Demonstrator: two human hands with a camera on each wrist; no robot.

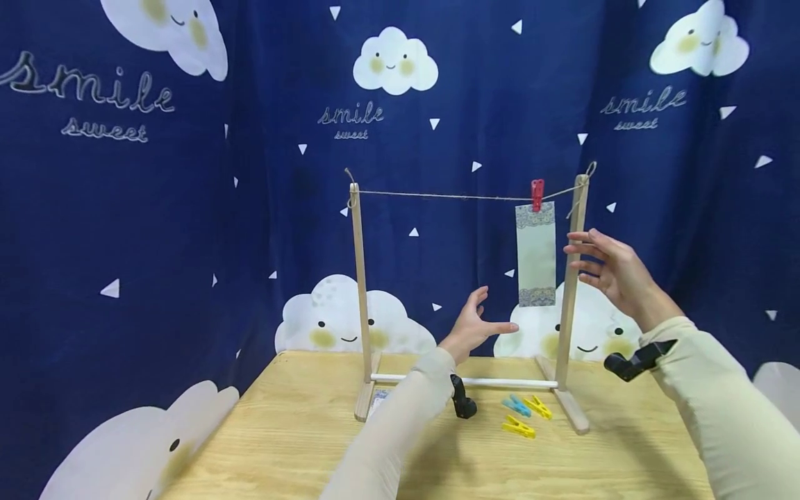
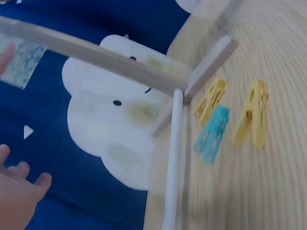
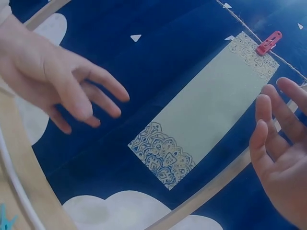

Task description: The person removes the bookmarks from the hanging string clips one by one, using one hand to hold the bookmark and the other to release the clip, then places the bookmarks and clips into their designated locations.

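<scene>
A pale green paper strip (image 1: 536,257) with patterned bands at both ends hangs from a string (image 1: 437,196) between two wooden posts. One red clothespin (image 1: 537,195) pinches its top edge to the string. My left hand (image 1: 471,326) is held in the air to the lower left of the strip, thumb and fingers spread, holding nothing. To the strip's right, my right hand (image 1: 609,267) is raised by the right post (image 1: 570,285) with its fingers extended and nothing in them. In the right wrist view both hands flank the strip (image 3: 206,105), apart from it.
Two yellow clothespins (image 2: 252,115) and a blue clothespin (image 2: 212,134) lie on the wooden table near the right foot (image 1: 571,411). A white rod (image 1: 512,382) joins the posts low down. Beside the left foot lies a patterned paper piece (image 1: 378,398), partly hidden by my left sleeve.
</scene>
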